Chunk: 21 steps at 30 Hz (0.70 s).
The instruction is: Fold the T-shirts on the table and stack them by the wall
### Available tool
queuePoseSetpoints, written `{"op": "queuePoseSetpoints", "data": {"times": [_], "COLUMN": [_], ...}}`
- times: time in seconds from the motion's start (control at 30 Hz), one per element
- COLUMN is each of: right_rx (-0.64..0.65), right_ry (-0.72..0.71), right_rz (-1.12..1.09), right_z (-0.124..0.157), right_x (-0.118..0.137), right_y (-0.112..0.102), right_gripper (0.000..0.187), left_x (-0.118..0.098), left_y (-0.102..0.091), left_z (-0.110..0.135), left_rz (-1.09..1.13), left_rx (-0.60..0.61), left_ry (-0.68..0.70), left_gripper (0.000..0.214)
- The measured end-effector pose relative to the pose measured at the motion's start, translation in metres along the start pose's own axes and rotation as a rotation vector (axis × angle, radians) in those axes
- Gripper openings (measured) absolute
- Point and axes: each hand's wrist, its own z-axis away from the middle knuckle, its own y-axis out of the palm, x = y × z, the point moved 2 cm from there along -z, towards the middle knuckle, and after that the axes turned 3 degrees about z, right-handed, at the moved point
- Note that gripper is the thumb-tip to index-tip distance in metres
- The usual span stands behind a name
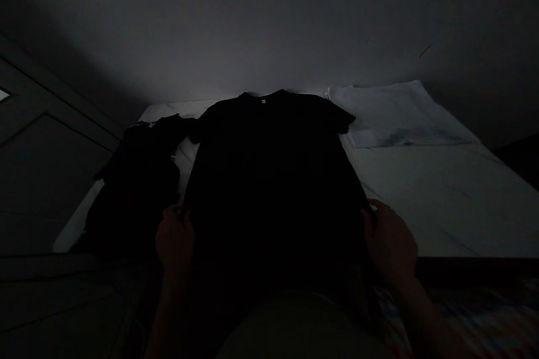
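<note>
Here, the room is very dim. A pale table (442,196) runs away from you to a plain wall (269,22), and a panelled door (42,168) stands on the left. A dark pile (135,190) of clothes lies on the table's left side, touching the shirt's sleeve. A folded white cloth (396,114) lies at the far right, just beside the other sleeve. Nothing covers the shirt (269,179). It is black and short-sleeved, and it lies flat in the middle of the table, collar away from you, with a small white label (263,101) at the neck. Your left hand (174,238) is curled closed on its lower left edge. Your right hand (389,241) grips the lower right edge the same way.
</note>
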Motion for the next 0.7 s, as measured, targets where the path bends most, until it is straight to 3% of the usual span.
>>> {"op": "queuePoseSetpoints", "data": {"times": [0.13,0.27,0.37,0.43,0.5,0.63,0.7], "right_rx": [0.047,0.027,-0.027,-0.05,-0.03,0.154,0.229], "right_ry": [0.104,0.034,-0.075,-0.165,-0.268,-0.546,-0.626], "right_rz": [0.038,0.08,0.104,0.064,-0.025,-0.176,-0.186], "right_z": [0.001,-0.002,-0.005,-0.005,-0.003,0.013,0.02], "right_x": [-0.004,-0.013,-0.006,0.015,0.052,0.137,0.154], "right_y": [0.003,-0.001,-0.006,-0.004,0.004,0.026,0.032], "right_gripper": [0.041,0.041,0.042,0.045,0.05,0.054,0.055], "left_x": [0.0,0.006,-0.003,-0.024,-0.058,-0.13,-0.142], "left_y": [-0.004,-0.011,-0.019,-0.018,-0.009,0.026,0.039], "left_z": [-0.003,-0.004,-0.001,0.006,0.017,0.043,0.048], "left_rz": [0.029,0.004,-0.094,-0.112,-0.027,0.146,0.105], "left_rx": [0.016,0.046,0.001,-0.04,-0.031,0.191,0.274], "left_ry": [-0.028,0.03,0.071,0.182,0.363,0.718,0.772], "left_gripper": [0.028,0.026,0.029,0.031,0.034,0.05,0.052]}}
